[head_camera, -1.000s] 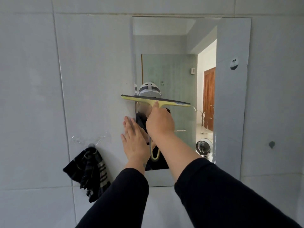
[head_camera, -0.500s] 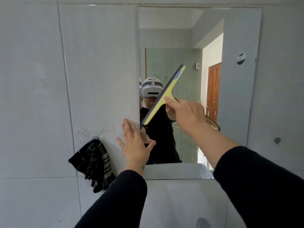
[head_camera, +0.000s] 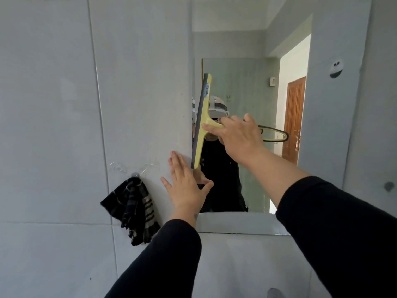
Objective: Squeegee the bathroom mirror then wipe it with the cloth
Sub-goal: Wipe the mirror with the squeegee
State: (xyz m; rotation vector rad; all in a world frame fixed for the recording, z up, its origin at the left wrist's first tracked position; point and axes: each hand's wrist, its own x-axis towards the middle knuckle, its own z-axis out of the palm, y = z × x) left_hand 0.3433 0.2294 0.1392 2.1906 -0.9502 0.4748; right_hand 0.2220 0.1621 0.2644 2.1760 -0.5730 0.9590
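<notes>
A rectangular mirror hangs on the white tiled wall. My right hand grips the handle of a yellow squeegee, whose blade stands almost upright along the mirror's left edge. The handle's dark loop sticks out to the right of my hand. My left hand lies flat with fingers spread on the wall at the mirror's lower left edge and holds nothing. A dark striped cloth hangs from a clear hook on the wall, left of my left hand.
A small round sticker sits at the mirror's upper right. A dark spot marks the tile right of the mirror. The mirror reflects a person with a headset, a doorway and a wooden door. Something grey and rounded shows at the bottom edge.
My right hand has turned the squeegee from level, through a slant, to nearly upright and brought it to the mirror's left edge. My left hand stays flat on the wall.
</notes>
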